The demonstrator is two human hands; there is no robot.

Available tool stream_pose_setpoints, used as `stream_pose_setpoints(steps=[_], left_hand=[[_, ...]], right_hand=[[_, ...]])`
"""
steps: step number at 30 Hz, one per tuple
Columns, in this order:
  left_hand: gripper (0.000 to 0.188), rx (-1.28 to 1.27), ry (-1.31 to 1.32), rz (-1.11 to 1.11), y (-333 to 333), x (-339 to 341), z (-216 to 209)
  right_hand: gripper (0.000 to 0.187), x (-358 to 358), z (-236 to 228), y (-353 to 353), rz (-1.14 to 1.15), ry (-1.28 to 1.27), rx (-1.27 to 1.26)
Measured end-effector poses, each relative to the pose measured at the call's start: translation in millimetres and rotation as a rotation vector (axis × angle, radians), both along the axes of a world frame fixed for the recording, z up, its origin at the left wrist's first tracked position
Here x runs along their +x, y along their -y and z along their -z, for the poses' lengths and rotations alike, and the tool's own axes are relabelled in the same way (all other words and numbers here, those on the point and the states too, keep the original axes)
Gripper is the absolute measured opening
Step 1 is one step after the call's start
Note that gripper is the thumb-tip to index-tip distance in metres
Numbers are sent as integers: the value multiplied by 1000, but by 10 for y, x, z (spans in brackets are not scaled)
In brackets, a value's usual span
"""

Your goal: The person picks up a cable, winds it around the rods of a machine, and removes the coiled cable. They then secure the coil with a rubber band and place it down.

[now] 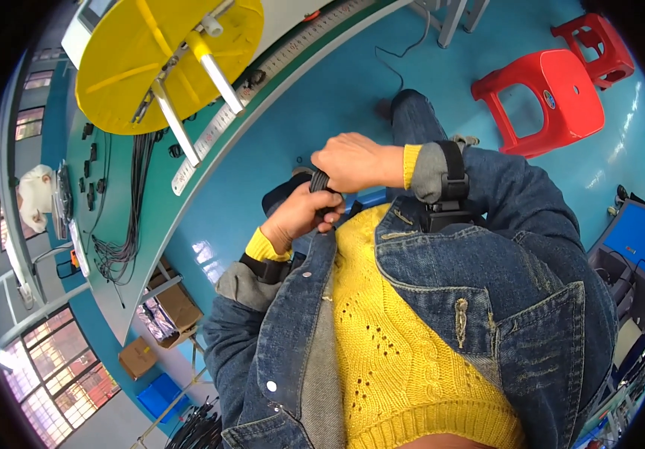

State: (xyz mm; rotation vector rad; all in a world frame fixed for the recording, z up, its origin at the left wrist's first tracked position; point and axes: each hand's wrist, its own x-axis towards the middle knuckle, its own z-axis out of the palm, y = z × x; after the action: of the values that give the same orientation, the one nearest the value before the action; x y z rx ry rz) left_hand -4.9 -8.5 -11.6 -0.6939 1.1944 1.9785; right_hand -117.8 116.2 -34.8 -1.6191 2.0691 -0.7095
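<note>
1. Black cable bundle [320, 182], one: at the centre of the frame, just above the middle, held off the table in front of the sitter's body. Strands lie side by side; how many, I cannot tell from here.
2. Relation: the bundle's short visible stretch lies between the two fists, its long axis running roughly up and down the frame. The right hand [357, 162] covers the upper end, the left hand [301, 215] the lower; both touch it, neither nearer.
3. Grip, left: fingers curled closed round the bundle, thumb laid across.
4. Grip, right: closed over the upper end, knuckles uppermost; fingertips hidden.
5. Green table [161, 202], one: left and upper left, its curved edge apart from the hands.
6. Yellow disc [116, 71], one, upper left, with two long metal rods [221, 84] projecting over the table.
7. Ruler strip [184, 178], one, along the table edge, beneath the rod ends.
8. Long black hank [141, 172], one, on the table, fanning loose at its lower end; small black pieces [94, 152] beside it, several.
9. Red stools [577, 112], two, upper right.
10. Cardboard boxes [137, 358], two, lower left; blue bin [163, 396], one, below them.
</note>
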Motion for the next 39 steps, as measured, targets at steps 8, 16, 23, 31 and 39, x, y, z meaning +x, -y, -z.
stream_pose_setpoints(steps=[8,16,23,31,39], left_hand=[[8,-50,-181,-75,-232,80,249],[7,-141,-110,-267,123,28,31],[3,-522,-508,-744,350,-375,-157],[6,-464,-639,-1089,229,-897,-129],[13,-308,-683,-1004,103,-924,-100]], right_hand=[[20,36,-44,11,20,34,8],[20,-399,-255,242,-139,176,-161],[12,-848,-152,902,387,-383,-606],[3,-772,-177,604,450,76,-764],[5,-701,-125,314,321,-197,-806]])
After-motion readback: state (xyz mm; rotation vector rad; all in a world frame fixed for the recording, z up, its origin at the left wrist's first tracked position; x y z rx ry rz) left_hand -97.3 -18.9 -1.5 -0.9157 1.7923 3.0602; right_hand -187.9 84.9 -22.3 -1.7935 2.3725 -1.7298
